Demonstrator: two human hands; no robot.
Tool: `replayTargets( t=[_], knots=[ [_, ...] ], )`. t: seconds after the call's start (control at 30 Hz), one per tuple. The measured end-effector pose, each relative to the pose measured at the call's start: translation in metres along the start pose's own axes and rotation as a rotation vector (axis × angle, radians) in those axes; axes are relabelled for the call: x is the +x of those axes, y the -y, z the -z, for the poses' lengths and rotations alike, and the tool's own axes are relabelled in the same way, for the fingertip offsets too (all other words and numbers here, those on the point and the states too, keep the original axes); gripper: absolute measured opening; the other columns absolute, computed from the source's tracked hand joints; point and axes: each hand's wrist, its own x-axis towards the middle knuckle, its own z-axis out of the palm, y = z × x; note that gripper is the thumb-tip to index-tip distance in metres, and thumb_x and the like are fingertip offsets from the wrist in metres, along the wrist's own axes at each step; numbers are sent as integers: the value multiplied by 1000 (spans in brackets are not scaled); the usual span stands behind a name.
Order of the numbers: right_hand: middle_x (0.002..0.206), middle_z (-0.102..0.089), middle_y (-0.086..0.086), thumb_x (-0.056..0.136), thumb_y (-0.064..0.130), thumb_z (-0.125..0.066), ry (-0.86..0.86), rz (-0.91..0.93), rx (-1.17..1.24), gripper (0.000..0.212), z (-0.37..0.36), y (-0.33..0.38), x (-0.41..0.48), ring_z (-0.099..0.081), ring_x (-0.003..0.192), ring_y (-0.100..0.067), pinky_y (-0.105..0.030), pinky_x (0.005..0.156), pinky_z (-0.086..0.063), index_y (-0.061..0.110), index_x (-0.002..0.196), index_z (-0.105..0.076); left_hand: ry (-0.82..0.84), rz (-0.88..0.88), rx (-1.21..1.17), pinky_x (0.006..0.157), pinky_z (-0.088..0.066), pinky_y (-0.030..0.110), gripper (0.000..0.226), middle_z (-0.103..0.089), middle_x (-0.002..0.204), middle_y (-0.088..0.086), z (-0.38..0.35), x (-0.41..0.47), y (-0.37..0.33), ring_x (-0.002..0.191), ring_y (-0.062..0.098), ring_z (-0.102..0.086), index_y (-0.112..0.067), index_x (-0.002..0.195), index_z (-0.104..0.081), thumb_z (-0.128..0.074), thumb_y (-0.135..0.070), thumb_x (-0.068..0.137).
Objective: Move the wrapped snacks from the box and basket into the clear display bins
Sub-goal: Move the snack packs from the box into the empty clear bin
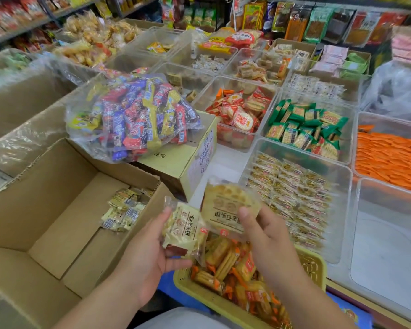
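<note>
Head view: gripping one cream snack packet (183, 230) in the left hand (150, 252), fingers curled under it. Pinching a second packet (226, 207) with the right hand (268, 238), thumb on top. Both up over the yellow basket (314, 260) of orange-wrapped crackers (223, 260), between the open cardboard box (45, 198), with a few leftover packets (125, 211) inside, and the clear bin (339, 243) of matching ones.

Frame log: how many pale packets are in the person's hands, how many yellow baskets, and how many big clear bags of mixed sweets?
Pale packets: 2, the left packet in the left hand, the right packet in the right hand
Baskets: 1, the yellow basket
Bags: 1, the clear bag of mixed sweets
Total: 4
</note>
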Motion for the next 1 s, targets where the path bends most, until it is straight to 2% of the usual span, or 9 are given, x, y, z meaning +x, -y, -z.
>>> replayTargets(
  t=[0.13,0.23,0.3,0.4,0.53,0.67,0.8,0.87,1.0],
  knots=[
    [107,-77,-3,89,52,-61,39,-221,195,28,-7,6,-1,-73,81,-40,-34,65,-61,34,106,-75,80,-67,56,68,-64,46,58,-77,115,8,0,-1,3,101,42,-74,-34,117,-71,-89,-58,67],
    [99,-77,-8,88,49,-64,43,-273,193,28,-14,2,-3,-73,74,-30,-32,55,-58,30,107,-75,131,-76,128,62,-62,38,55,-77,115,11,-2,-2,6,95,39,-76,-38,116,-69,-91,-46,66],
    [108,-73,-1,89,49,-67,-1,-285,114,38,-16,-2,-5,-73,76,-10,-22,54,-56,35,125,-65,94,-80,146,60,-60,36,63,-78,112,12,-2,-1,8,92,38,-77,-37,121,-65,-96,-40,66],
    [138,-42,23,82,63,-70,-43,-86,-295,72,-12,-9,-8,-57,113,8,-23,85,-56,58,142,-31,-9,-111,132,61,-59,38,74,-80,104,10,-1,2,10,83,35,-78,-35,129,-58,-89,-40,62],
    [162,-6,28,70,77,-73,230,224,-667,92,-9,-17,-10,-11,150,1,-27,113,-25,59,148,-28,-10,-123,145,64,-60,40,57,-80,100,0,2,5,15,72,24,-77,-46,113,-67,-92,-43,62],
    [162,-19,23,86,51,-74,267,269,-734,68,-10,-22,-9,-18,151,-9,-44,121,-29,46,148,-44,37,-92,149,65,-60,39,46,-79,106,2,1,8,18,85,29,-78,-51,106,-71,-91,-56,64],
    [151,-37,27,97,46,-57,205,196,-661,46,0,-23,-1,-30,142,4,-19,119,-25,44,143,-48,17,-67,137,61,-60,39,34,-79,98,11,5,15,23,72,27,-75,-37,108,-73,-75,-53,78],
    [141,-46,29,98,47,-52,138,149,-642,41,10,-23,8,-40,132,9,-8,110,-28,46,139,-50,-26,-66,98,59,-62,41,29,-80,92,5,6,18,26,67,26,-74,-45,104,-65,-76,-46,78],
    [121,-62,19,101,34,-56,-96,56,-612,36,40,-30,42,-54,105,14,-6,80,-41,39,136,-57,-69,-97,29,61,-62,44,32,-79,99,12,11,23,27,71,29,-75,-39,110,-65,-75,-42,80]
  ],
)
